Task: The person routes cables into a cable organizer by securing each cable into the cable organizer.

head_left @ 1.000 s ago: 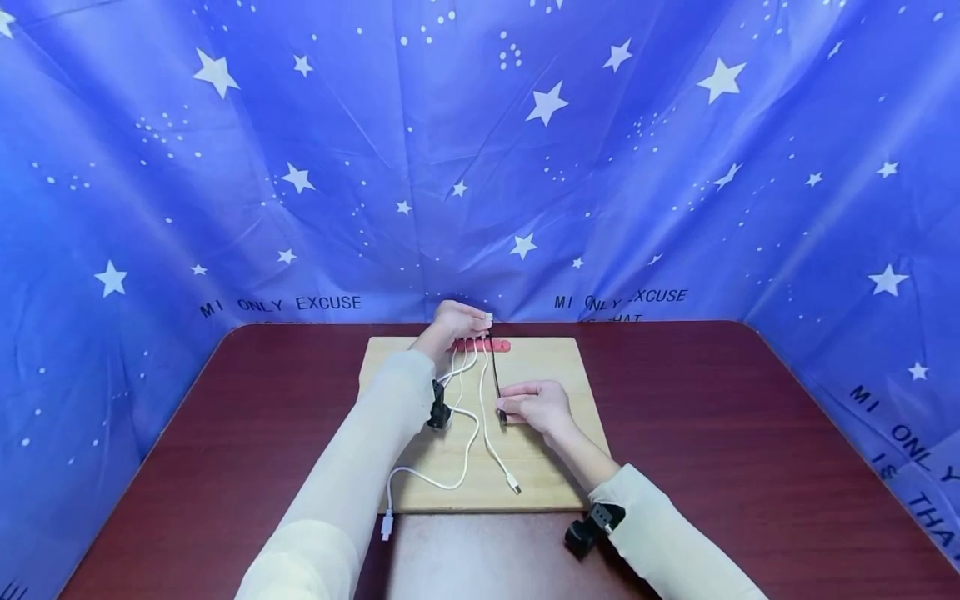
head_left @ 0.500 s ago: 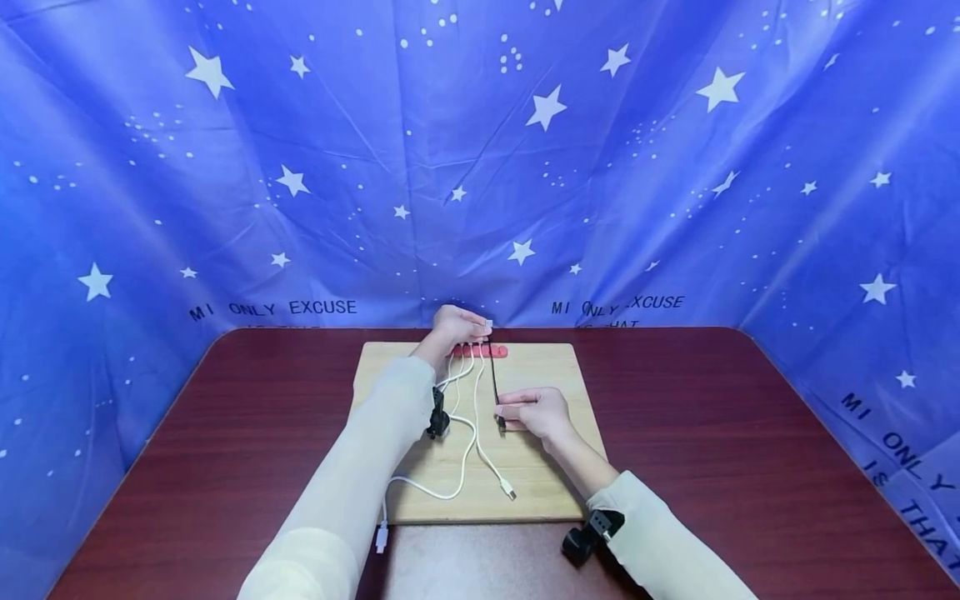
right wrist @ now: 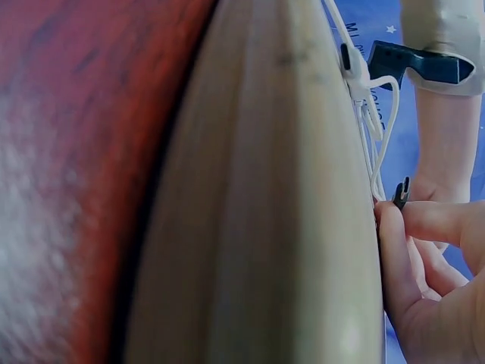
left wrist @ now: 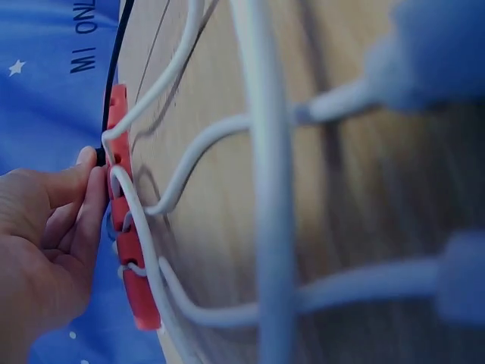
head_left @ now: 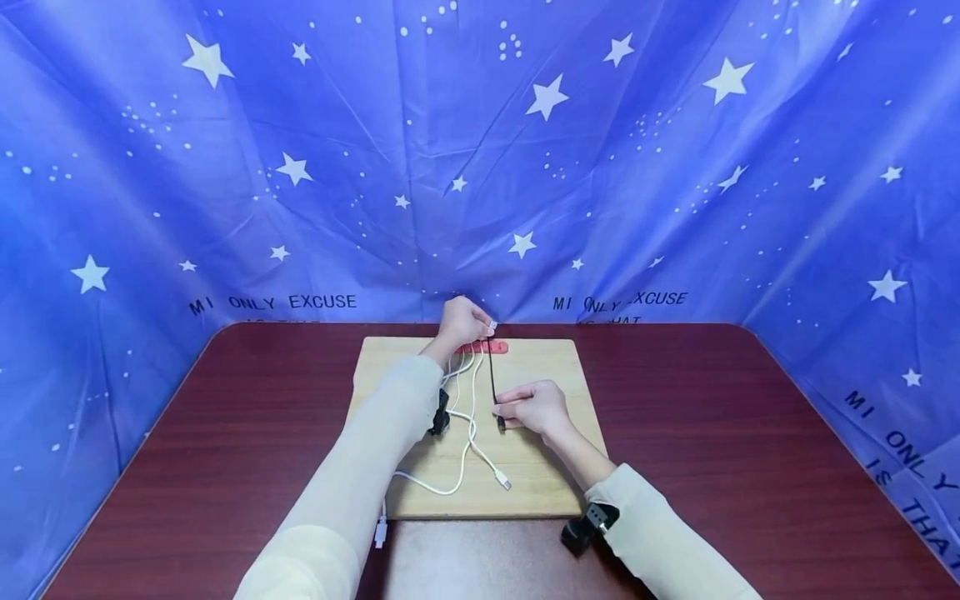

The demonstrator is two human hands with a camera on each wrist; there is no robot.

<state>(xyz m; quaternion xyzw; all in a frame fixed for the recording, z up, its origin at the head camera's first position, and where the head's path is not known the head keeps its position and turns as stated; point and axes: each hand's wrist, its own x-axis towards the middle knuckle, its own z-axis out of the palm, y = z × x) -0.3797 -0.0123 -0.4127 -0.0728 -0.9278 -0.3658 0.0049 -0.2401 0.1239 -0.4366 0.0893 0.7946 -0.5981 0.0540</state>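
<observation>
A red cable holder (head_left: 495,347) is fixed at the far edge of a wooden board (head_left: 555,467). Several white cables (head_left: 468,392) and one black cable (head_left: 492,375) run through it. My left hand (head_left: 480,323) is at the holder, and its thumb and finger pinch the black cable (left wrist: 114,83) right by the red holder (left wrist: 129,250). My right hand (head_left: 501,410) rests mid-board and pinches the black cable's plug (right wrist: 400,193) between thumb and forefinger. The left hand (left wrist: 95,171) hides part of the holder.
The board lies on a dark red table (head_left: 712,433) walled in by blue star-printed cloth (head_left: 225,208). One white plug (head_left: 501,481) lies on the board and another (head_left: 381,529) hangs past its near edge. Black wrist cameras (head_left: 581,533) sit on both sleeves.
The left hand has lifted slightly above the holder. The black cable now slants a little, and the loose white cables and plug have drifted left. The right hand has hardly moved.
</observation>
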